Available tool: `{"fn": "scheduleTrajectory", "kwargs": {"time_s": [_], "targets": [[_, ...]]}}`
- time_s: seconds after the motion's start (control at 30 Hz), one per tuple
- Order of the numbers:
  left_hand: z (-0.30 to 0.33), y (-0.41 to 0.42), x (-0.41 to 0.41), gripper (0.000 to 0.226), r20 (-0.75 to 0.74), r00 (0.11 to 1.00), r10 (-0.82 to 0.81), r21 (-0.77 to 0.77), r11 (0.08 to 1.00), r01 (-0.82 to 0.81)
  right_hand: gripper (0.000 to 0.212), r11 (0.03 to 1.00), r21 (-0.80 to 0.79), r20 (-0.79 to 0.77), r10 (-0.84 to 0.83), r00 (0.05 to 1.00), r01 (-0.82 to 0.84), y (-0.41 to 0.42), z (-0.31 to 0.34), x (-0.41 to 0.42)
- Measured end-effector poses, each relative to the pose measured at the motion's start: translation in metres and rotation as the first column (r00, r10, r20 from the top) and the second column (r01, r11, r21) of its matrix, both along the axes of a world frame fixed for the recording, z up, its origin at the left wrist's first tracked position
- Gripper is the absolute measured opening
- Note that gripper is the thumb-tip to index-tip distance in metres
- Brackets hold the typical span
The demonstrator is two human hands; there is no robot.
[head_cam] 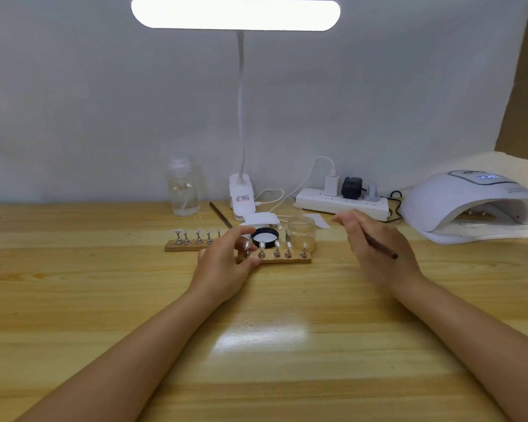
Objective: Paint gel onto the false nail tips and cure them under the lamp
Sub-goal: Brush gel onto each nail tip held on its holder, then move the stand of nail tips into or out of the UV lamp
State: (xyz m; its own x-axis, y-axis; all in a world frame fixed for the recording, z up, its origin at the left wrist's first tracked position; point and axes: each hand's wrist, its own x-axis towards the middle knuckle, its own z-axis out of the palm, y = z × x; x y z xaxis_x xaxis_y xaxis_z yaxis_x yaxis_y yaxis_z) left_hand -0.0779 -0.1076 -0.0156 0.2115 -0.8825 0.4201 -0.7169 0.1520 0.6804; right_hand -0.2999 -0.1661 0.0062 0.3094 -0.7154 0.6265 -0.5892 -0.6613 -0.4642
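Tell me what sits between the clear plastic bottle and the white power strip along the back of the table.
In the head view, the white clip lamp's base stands between the bottle and the power strip, with white cables trailing beside it.

Wooden table (256, 345), two nail stands (290, 259), jar (301, 229), black lid (265, 236), bottle (182, 187), power strip (342, 204), curing lamp (473, 205)
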Motion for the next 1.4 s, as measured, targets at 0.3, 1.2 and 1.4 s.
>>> {"fn": "scheduleTrajectory", "kwargs": {"time_s": [0.3,1.2,1.4], "targets": [[0.002,0.004,-0.003,0.041,-0.058,0.998,-0.027,-0.074,0.997,0.022,0.025,0.992,0.002,-0.445,-0.115,0.888,0.129,-0.007,-0.007,-0.006],[0.041,-0.064,-0.141,0.039,-0.120,0.932,-0.343,-0.209,0.926,0.314,0.010,0.435,0.826,0.503,-0.283,0.816,-0.359,-0.043,0.046,-0.123],[0.030,-0.103,-0.217,0.038,-0.314,0.855,-0.412,-0.188,0.910,0.369,0.012,0.540,0.742,0.661,-0.490,0.569,-0.397,-0.052,0.042,-0.175]]}}
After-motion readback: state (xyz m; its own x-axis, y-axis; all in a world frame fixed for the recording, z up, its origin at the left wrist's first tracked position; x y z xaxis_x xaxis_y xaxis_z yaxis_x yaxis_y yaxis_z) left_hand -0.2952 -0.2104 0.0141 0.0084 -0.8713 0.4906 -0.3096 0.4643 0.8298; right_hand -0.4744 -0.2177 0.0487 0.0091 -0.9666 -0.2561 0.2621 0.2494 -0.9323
